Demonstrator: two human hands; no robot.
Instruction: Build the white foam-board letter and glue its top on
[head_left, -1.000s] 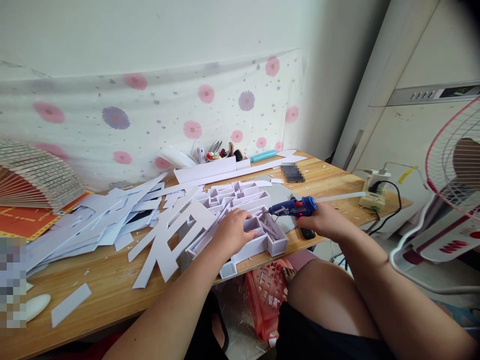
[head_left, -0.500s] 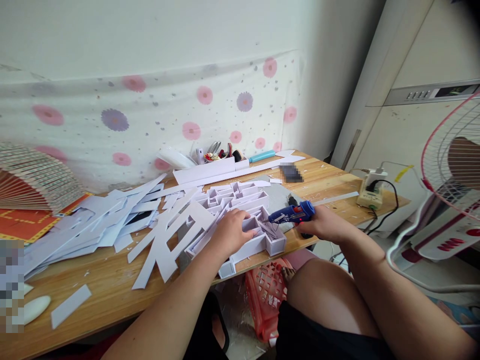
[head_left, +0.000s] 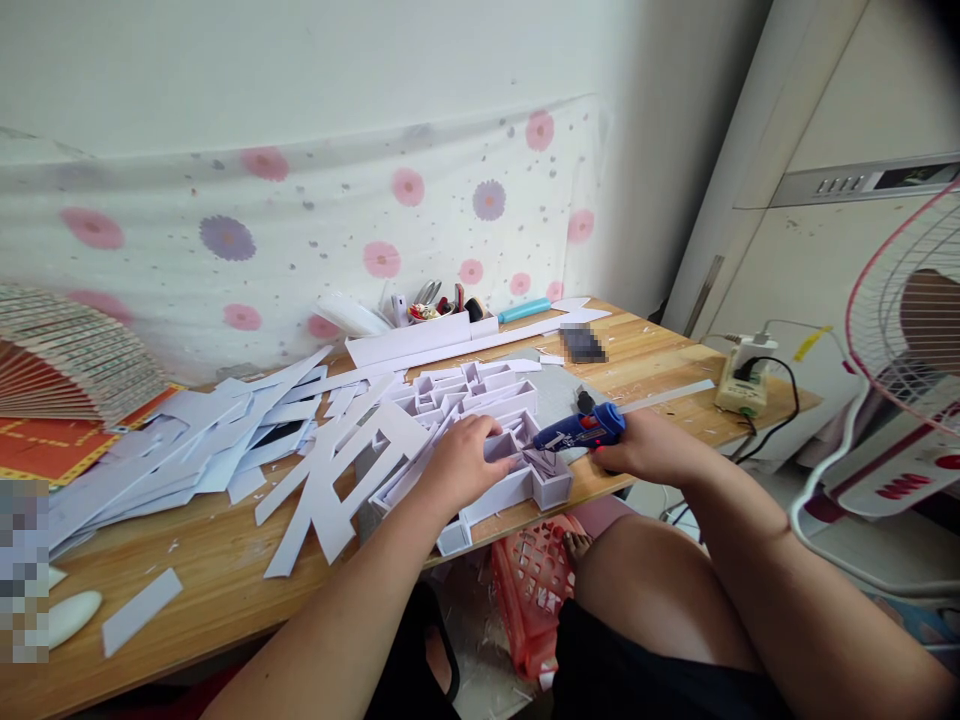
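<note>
A blue glue gun point(head_left: 576, 432) is gripped in my right hand point(head_left: 646, 447), its nozzle pointing left over a white box structure point(head_left: 499, 492) at the table's front edge. My left hand point(head_left: 463, 462) is curved over that structure, thumb and fingers on the wall of one compartment. Thin white strips point(head_left: 549, 462) lie in the small right-hand compartment, just under the nozzle. Behind my hands stand more white walled pieces point(head_left: 480, 385). Flat white cut-out frames point(head_left: 381, 455) rest beside the structure on the left.
White board scraps point(head_left: 217, 430) pile up on the left of the wooden table point(head_left: 217, 560), near a folding fan point(head_left: 82, 350). A power strip point(head_left: 741, 388) sits at the right end, with a fan point(head_left: 915, 320) beyond. A red basket point(head_left: 531, 590) is below.
The glue gun in my right hand has shifted slightly left and down, its nozzle nearer the compartment. My left hand has stayed in nearly the same place.
</note>
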